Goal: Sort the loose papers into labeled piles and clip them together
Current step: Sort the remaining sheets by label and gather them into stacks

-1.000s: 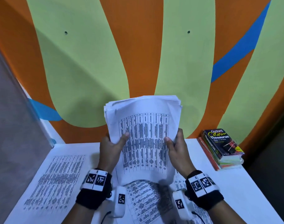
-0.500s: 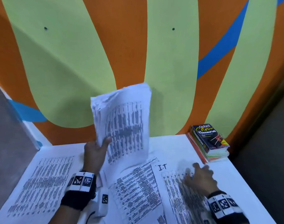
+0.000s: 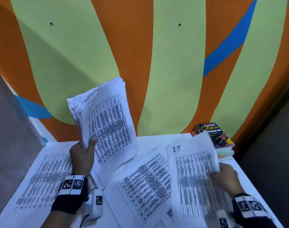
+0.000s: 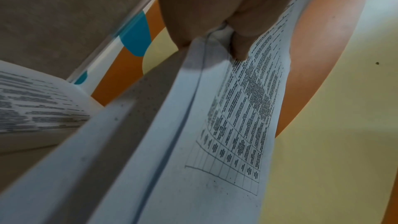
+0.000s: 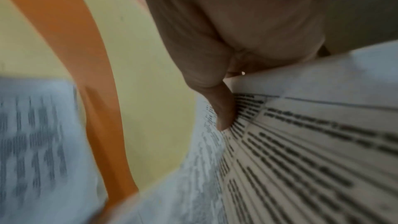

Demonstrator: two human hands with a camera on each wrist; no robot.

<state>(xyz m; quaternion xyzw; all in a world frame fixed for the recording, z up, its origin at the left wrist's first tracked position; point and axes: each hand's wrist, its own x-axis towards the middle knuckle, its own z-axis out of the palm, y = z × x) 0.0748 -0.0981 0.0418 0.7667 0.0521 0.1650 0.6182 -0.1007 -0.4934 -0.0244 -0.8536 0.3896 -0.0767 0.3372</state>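
My left hand (image 3: 84,150) grips a thick stack of printed sheets (image 3: 107,122) upright above the white table (image 3: 148,140), thumb on the front page; in the left wrist view the thumb (image 4: 239,47) presses that stack (image 4: 215,125). My right hand (image 3: 226,176) pinches the right edge of a sheet marked "IT" (image 3: 193,170) and lifts that side off the table; its image is blurred. In the right wrist view the thumb (image 5: 224,113) lies on this printed sheet (image 5: 301,151). Another printed sheet (image 3: 143,186) lies in the middle, and one more sheet (image 3: 43,176) lies flat at the left.
A stack of books (image 3: 214,137) topped by an Oxford thesaurus sits at the table's back right corner, partly behind the lifted sheet. An orange and green painted wall (image 3: 173,79) rises directly behind the table. A grey partition (image 3: 9,145) borders the left side.
My right hand let go of the stack, dropped to the table at the right, and now lifts the "IT" sheet by its edge. The left hand alone holds the stack, tilted left.
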